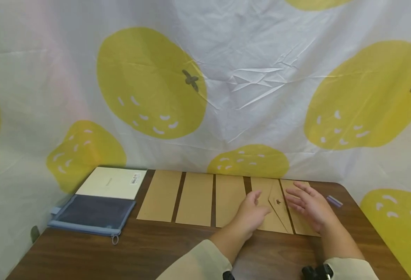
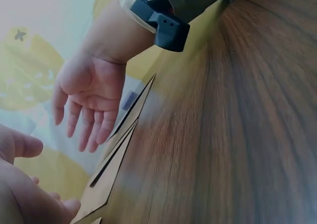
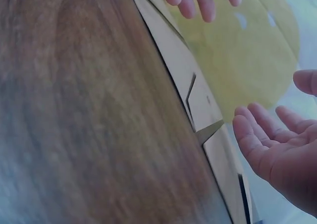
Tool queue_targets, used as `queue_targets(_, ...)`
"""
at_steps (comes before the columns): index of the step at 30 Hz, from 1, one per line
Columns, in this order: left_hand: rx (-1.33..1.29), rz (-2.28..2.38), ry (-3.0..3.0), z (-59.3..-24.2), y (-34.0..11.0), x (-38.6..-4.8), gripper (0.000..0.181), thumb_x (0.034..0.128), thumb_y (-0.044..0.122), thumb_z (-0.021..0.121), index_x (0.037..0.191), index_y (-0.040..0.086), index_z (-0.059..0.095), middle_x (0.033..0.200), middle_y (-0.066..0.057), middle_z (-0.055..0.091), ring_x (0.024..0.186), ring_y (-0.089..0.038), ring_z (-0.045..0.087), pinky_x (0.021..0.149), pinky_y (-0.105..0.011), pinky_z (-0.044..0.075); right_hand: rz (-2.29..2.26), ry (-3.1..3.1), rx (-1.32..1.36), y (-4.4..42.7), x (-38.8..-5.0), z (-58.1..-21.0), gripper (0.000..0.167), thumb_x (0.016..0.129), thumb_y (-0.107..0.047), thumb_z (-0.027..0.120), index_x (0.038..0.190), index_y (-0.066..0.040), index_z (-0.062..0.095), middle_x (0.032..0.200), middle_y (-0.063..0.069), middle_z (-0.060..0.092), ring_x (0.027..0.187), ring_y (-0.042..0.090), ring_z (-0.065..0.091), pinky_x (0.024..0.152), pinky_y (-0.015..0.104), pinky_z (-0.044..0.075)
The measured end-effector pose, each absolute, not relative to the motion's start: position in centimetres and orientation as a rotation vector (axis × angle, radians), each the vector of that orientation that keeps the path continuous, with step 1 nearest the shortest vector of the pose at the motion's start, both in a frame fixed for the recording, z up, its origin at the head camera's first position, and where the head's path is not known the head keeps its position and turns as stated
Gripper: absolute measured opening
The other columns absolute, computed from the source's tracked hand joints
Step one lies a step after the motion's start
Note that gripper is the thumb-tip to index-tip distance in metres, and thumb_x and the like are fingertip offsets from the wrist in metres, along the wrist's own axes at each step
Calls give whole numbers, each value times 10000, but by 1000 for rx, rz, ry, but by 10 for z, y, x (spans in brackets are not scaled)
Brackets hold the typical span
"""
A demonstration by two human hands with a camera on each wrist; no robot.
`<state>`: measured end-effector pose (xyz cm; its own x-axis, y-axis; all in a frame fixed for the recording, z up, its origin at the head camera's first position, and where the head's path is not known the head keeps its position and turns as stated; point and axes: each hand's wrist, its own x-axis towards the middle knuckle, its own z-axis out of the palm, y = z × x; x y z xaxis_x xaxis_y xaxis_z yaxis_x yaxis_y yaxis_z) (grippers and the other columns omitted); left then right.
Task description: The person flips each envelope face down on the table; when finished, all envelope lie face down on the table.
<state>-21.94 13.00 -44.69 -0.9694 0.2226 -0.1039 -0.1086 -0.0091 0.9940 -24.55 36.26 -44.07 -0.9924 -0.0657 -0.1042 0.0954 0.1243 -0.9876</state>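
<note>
Several brown paper envelopes lie side by side along the far side of the table. The fourth envelope (image 1: 266, 186) from the left has its pointed flap showing, with a small dark motif near the flap's tip. My left hand (image 1: 248, 214) hovers between the third envelope (image 1: 226, 194) and the fourth, its fingers loosely bent and holding nothing. Over the rightmost envelope (image 1: 299, 222) my right hand (image 1: 312, 208) is held with fingers extended, palm turned inward. In the left wrist view the right hand (image 2: 96, 97) appears empty, clear of the envelopes.
On the left, a cream notebook-like item (image 1: 107, 181) with a barcode label adjoins a blue zip pouch (image 1: 93, 214). A small purple-and-white item (image 1: 334, 201) lies at the right. Behind the wooden table (image 1: 121, 256) hangs a lemon-print curtain (image 1: 258, 116).
</note>
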Motion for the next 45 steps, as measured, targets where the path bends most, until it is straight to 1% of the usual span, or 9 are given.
queue_targets(6,48,2103,2068,-451,133,-216,711,915,95,727,1577,181,481,1706,-118,419,1579,-409,371,1285,-673,294,-1963,2215,48,361,-247,-448,789,1131,-331,543,1697,8,110,1364,-32,654,1174,49,704,1018,253,593)
queue_targets(13,81,2079,2076,-458,128,-211,740,917,125,725,1601,186,447,1726,-139,384,1564,-382,387,1272,-651,324,-1919,2251,56,358,-247,-449,776,1141,-350,511,1692,27,114,1558,226,535,1190,72,695,1016,260,593)
queue_targets(18,93,2088,2021,-459,127,-212,741,937,126,730,1613,151,428,1732,-153,368,1619,-404,316,1307,-646,275,-1918,2251,41,357,-247,-449,765,1145,-339,498,1684,43,112,1611,314,437,1203,86,687,1022,260,590)
queue_targets(21,100,2076,2017,-460,128,-212,733,942,132,733,1611,157,434,1733,-142,371,1620,-409,313,1299,-658,281,-1946,2234,47,358,-248,-450,763,1139,-319,519,1682,43,124,1580,279,462,1200,96,694,1030,275,594)
queue_targets(25,114,2067,2013,-460,128,-212,714,948,140,734,1601,181,448,1733,-137,370,1618,-422,310,1281,-682,298,-2034,2165,54,361,-249,-451,731,1126,-267,561,1677,23,178,1421,88,593,1173,97,717,1028,279,601)
queue_targets(28,119,2062,2013,-460,128,-212,707,951,143,734,1598,189,452,1730,-149,370,1615,-433,310,1276,-690,301,-2157,2070,63,365,-250,-451,513,1112,-208,588,1577,-83,411,1261,-62,694,1134,84,736,998,262,609)
queue_targets(32,125,2054,2040,-461,129,-213,704,939,140,743,1588,182,472,1706,-175,401,1602,-428,335,1287,-664,301,-2233,2002,10,369,-250,-451,234,1107,-155,587,1319,-253,608,1192,-135,755,1112,50,724,966,220,597)
queue_targets(36,138,2049,2056,-461,130,-213,701,916,128,749,1571,169,502,1684,-162,441,1592,-402,363,1299,-625,309,-2178,2061,-82,367,-249,-452,300,1097,-106,582,1368,-231,617,1233,-169,711,1116,13,679,951,189,573)
queue_targets(45,234,2043,2019,-458,129,-212,634,932,192,761,1532,177,553,1633,-100,524,1558,-360,440,1294,-592,341,-2080,2065,-302,352,-245,-446,531,1124,-131,532,1635,-124,388,1318,-75,642,1158,60,703,939,259,626)
